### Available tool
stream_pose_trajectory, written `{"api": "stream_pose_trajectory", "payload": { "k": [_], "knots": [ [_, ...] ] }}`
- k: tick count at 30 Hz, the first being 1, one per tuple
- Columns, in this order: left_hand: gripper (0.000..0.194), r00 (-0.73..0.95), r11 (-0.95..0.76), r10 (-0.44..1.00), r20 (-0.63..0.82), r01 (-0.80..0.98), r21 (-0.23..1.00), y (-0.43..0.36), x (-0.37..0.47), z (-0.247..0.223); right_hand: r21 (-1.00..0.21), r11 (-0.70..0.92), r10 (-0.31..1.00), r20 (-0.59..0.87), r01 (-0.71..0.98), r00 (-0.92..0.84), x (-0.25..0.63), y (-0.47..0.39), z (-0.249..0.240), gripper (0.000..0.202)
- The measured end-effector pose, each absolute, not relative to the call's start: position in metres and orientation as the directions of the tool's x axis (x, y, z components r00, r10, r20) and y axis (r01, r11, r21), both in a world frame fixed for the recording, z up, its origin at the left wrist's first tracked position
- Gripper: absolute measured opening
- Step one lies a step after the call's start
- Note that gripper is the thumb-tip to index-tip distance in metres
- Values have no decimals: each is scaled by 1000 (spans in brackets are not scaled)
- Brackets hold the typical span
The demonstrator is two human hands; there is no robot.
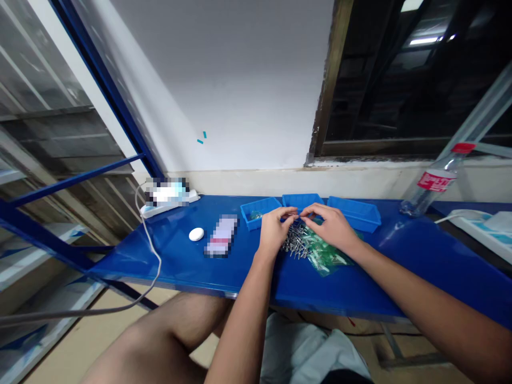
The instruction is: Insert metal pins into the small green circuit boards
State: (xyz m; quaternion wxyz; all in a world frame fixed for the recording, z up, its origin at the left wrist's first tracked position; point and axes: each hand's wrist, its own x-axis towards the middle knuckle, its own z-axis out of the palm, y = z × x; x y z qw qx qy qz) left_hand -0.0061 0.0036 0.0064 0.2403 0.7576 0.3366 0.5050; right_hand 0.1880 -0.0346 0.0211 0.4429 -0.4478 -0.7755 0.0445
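Observation:
My left hand (274, 230) and my right hand (332, 226) meet over the blue table (172, 266), fingertips pinched close together. Whatever small item lies between the fingertips is too small to make out. Below them is a pile of small metal parts (295, 246). Green-tinted plastic bags (326, 257) lie beside the pile, partly under my right hand. Behind stand three blue bins: the left bin (250, 221) has something small in it, the middle bin (300, 200) is partly hidden by my hands, and the right bin (358, 213) is partly behind my right hand.
A white oval object (196, 234) and a blurred-out flat item (222, 237) lie on the left. Farther back is a white power strip (192, 198) with a cable. At the right stand a plastic bottle (436, 181) with a red cap and another white strip (476, 234).

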Motion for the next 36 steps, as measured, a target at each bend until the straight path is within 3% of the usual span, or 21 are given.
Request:
{"api": "stream_pose_trajectory", "payload": {
  "k": [9,15,19,28,36],
  "knots": [
    [28,306,-556,810,500,133,820,3,-4,5,-445,569,751,624,691,-217,187,-31,13,12],
    [40,303,-556,813,497,150,818,-1,-1,8,-470,565,756,624,678,-198,184,-34,14,39],
    [44,346,-516,832,433,197,834,-6,-2,11,-461,545,744,652,700,-149,184,-36,16,24],
    [60,302,-428,863,406,8,904,1,-1,4,-487,589,728,666,645,-163,185,-35,14,15],
    [56,258,-503,852,455,163,849,-1,-4,9,-576,547,797,581,607,-166,180,-33,15,15]
  ]
}}
